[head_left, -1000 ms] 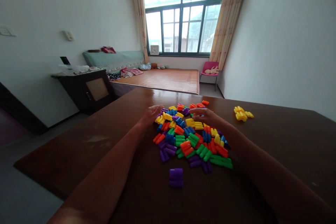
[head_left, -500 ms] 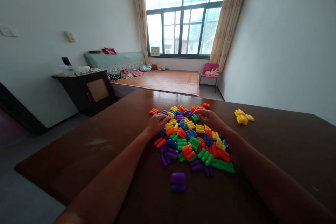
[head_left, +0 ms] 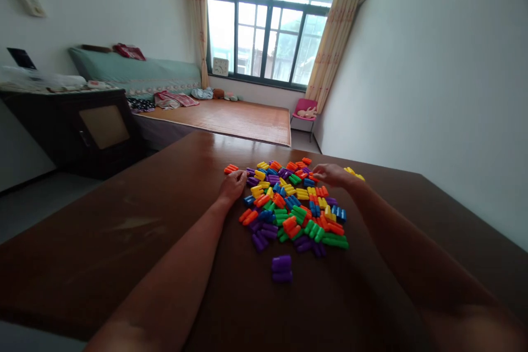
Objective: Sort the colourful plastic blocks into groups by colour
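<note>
A pile of ribbed plastic building blocks (head_left: pixel 289 206) in orange, yellow, green, blue and purple lies in the middle of the table. My left hand (head_left: pixel 233 185) rests at the pile's upper left edge, its fingers curled in, just below an orange block (head_left: pixel 231 169). Whatever those fingers may hold is hidden. At the upper right of the pile, my right hand (head_left: pixel 333 174) has its fingers drawn together, tips beside small orange and blue blocks (head_left: pixel 308 182); I cannot make out what is between them. One purple block (head_left: pixel 281 268) sits apart, nearer to me.
Yellow blocks (head_left: pixel 355 174) lie beyond my right wrist, partly hidden by it. The brown table (head_left: pixel 157 253) has its far edge near a bed (head_left: pixel 231 118). A dark cabinet (head_left: pixel 103 126) stands at left, a pink chair (head_left: pixel 305 110) by the window.
The view has swung to the right. My right hand has shifted outward to the pile's upper right edge, and my left hand has drawn off the blocks to the left edge, fingers more curled.
</note>
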`<state>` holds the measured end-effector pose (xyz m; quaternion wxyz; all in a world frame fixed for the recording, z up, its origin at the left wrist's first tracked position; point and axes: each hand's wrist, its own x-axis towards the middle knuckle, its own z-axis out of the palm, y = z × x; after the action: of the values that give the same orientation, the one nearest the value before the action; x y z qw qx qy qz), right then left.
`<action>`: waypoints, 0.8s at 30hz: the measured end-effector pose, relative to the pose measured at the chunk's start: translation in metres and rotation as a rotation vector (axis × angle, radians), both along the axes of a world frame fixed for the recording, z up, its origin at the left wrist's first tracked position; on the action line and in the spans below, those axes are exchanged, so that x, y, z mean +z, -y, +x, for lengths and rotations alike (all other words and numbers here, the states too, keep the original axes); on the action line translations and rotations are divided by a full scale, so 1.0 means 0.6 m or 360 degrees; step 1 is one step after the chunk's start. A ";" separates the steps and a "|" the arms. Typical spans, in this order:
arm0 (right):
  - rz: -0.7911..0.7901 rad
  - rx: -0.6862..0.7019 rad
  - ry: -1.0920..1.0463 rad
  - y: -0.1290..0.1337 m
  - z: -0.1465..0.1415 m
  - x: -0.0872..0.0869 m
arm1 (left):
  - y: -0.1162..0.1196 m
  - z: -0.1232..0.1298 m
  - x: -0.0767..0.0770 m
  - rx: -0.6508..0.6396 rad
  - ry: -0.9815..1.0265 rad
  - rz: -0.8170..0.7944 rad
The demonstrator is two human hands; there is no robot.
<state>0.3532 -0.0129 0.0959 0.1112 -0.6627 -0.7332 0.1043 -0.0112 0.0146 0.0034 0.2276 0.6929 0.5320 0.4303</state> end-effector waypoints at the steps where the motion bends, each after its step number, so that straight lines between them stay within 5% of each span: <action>1: -0.0068 -0.0082 0.0067 0.015 0.013 -0.011 | 0.000 0.001 0.001 -0.0004 -0.0008 -0.0003; 5: 0.0020 -0.0249 -0.0060 0.063 0.024 -0.080 | 0.005 0.003 0.008 -0.0013 -0.0018 -0.0015; 10: 0.0377 -0.0113 -0.0936 0.072 -0.021 -0.144 | 0.019 0.003 0.020 -0.0030 -0.0047 -0.0029; 16: 0.0661 -0.0199 -0.1506 0.088 -0.030 -0.146 | 0.021 0.002 0.020 -0.0023 -0.0168 -0.0081; 24: 0.0397 -0.0233 -0.1521 0.105 0.003 -0.132 | 0.021 0.003 0.021 -0.0041 -0.0224 -0.0090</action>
<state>0.3549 -0.0762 0.0166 0.5202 -0.5721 -0.5588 0.2997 -0.0095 0.0022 0.0158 0.2146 0.7215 0.5496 0.3625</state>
